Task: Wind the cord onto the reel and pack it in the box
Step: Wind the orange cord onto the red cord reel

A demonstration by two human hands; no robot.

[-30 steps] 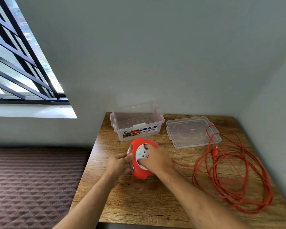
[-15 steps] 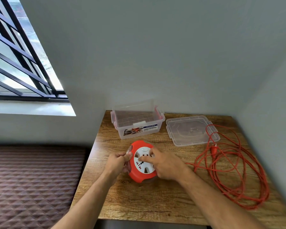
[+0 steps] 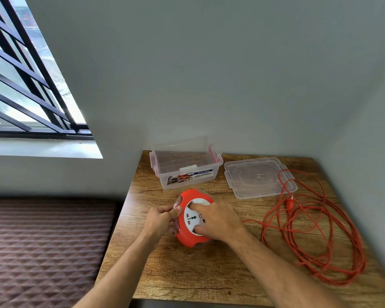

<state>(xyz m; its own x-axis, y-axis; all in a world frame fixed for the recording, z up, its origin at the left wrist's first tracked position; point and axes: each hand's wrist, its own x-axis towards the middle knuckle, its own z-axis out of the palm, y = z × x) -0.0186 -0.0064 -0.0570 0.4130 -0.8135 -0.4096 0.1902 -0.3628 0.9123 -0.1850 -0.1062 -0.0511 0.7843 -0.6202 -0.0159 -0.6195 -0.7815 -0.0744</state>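
Observation:
A round red reel (image 3: 188,237) with a white socket face stands tilted on the wooden table (image 3: 209,274). My left hand (image 3: 161,222) grips its left rim, thumb on the red edge. My right hand (image 3: 218,221) lies over the white face, fingers curled onto it. An orange cord (image 3: 316,247) runs from under my right hand to a loose pile of loops on the right, its plug (image 3: 289,204) lying near the lid. A clear plastic box (image 3: 185,167) stands open behind the reel.
The box's clear lid (image 3: 258,177) lies flat to the right of the box, a cord loop over its corner. Grey walls close the table at the back and right. A brown quilted mattress (image 3: 42,245) lies left of the table, below a barred window (image 3: 20,81).
My right hand has turned on the white face, wrist swinging round, and the cord pile has been drawn a little toward the reel. My left hand stays on the rim.

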